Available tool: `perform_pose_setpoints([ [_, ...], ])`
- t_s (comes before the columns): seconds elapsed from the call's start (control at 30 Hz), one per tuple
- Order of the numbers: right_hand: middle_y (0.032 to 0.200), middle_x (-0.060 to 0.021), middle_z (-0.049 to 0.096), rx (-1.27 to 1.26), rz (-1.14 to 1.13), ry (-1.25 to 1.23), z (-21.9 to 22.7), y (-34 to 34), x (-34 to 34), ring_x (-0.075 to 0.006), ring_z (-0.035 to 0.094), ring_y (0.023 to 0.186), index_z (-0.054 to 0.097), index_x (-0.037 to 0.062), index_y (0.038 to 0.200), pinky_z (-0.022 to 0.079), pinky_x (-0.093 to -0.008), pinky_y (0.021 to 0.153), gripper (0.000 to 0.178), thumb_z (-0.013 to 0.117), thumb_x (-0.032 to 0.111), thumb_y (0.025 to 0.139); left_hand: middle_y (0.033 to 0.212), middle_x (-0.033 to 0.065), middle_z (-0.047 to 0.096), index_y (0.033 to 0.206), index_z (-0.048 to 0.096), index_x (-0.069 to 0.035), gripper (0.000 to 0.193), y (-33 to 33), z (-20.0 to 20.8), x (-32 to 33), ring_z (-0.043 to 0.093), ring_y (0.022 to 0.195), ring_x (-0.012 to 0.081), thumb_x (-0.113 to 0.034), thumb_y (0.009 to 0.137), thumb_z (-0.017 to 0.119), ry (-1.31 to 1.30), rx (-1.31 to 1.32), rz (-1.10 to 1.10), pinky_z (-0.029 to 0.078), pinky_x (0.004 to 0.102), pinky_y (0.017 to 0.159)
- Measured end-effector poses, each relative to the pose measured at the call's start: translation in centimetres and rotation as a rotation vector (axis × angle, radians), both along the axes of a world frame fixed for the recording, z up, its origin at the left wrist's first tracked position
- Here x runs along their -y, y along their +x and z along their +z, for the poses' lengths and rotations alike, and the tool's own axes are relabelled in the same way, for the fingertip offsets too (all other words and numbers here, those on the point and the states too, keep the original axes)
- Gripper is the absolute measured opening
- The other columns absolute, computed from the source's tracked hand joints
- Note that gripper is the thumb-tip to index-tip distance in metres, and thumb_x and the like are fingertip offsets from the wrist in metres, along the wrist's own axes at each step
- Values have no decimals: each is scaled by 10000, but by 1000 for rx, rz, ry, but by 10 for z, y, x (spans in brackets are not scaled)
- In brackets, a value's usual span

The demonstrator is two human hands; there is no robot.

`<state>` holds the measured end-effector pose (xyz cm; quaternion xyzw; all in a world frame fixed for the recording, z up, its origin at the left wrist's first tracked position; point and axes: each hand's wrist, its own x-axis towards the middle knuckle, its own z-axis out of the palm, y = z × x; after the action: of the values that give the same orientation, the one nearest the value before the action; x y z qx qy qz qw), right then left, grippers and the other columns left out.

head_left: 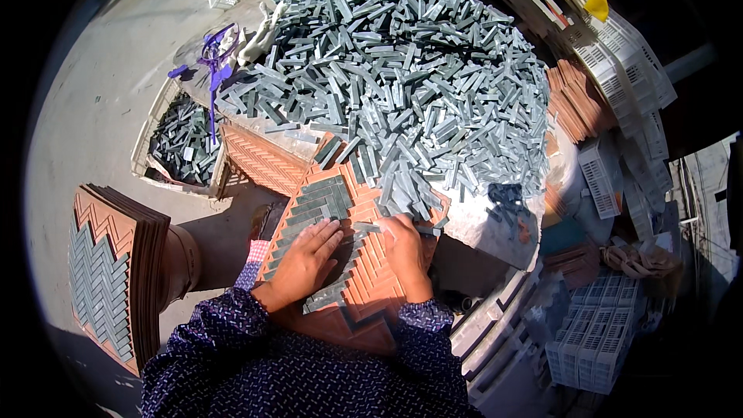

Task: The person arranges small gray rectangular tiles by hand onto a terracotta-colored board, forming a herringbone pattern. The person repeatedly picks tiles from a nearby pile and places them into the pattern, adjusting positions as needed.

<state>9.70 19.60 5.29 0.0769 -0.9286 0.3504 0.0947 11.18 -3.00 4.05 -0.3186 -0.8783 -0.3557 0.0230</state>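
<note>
An orange herringbone mould tray (pixel 370 279) lies tilted in front of me, partly filled with grey tile strips (pixel 319 200) set in a zigzag. My left hand (pixel 306 257) rests flat on the strips in the tray, fingers spread. My right hand (pixel 404 244) is curled at the tray's right edge, its fingers touching loose grey strips at the foot of the big pile of grey strips (pixel 402 70). I cannot tell whether it grips one. Both sleeves are dark blue with a small pattern.
A stack of filled orange trays (pixel 116 271) stands at my left. A white crate of grey strips (pixel 182 143) sits behind it, with another orange tray (pixel 259 159) beside. Purple scissors (pixel 213 58) lie on the pile's left. White plastic crates (pixel 596 333) stack at right.
</note>
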Motion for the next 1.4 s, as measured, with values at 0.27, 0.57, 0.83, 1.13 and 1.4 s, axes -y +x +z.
perform_pose_setpoints([
  [0.27,894,-180,616,-57,123,65,9,-19,14,-392,591,848,633,24,983,483,-419,724,167,594,-18,826,1368,152,494,1271,548,-12,465,-14,-2,-7,423,1305,337,-78,821,643,-33,-53,42,340,447,1086],
  [0.57,904,-187,662,-120,-123,-87,2,-7,7,-346,658,771,638,6,979,518,-388,672,169,629,1,811,1351,125,516,1253,568,-4,445,-13,-4,-9,432,1302,310,-95,822,633,-108,-110,18,327,456,1091],
  [0.83,871,-172,626,-18,-320,300,4,0,13,-365,619,757,628,19,953,483,-441,648,265,746,135,746,1431,129,429,1312,509,9,537,-18,2,-4,372,1345,308,-141,816,649,-208,-65,-101,299,465,1104],
  [1.13,943,-165,584,-4,-163,236,0,5,-3,-375,595,856,577,17,971,482,-423,713,236,697,69,775,1439,139,411,1330,479,1,588,4,14,15,334,1368,333,-141,795,676,-140,-2,-55,273,482,1118],
  [1.4,972,-143,587,-108,134,123,20,-25,8,-363,587,902,619,27,967,483,-417,736,220,646,-14,753,1445,140,403,1355,449,1,605,-9,11,-1,349,1357,331,-138,807,663,-153,-45,-38,277,483,1114],
])
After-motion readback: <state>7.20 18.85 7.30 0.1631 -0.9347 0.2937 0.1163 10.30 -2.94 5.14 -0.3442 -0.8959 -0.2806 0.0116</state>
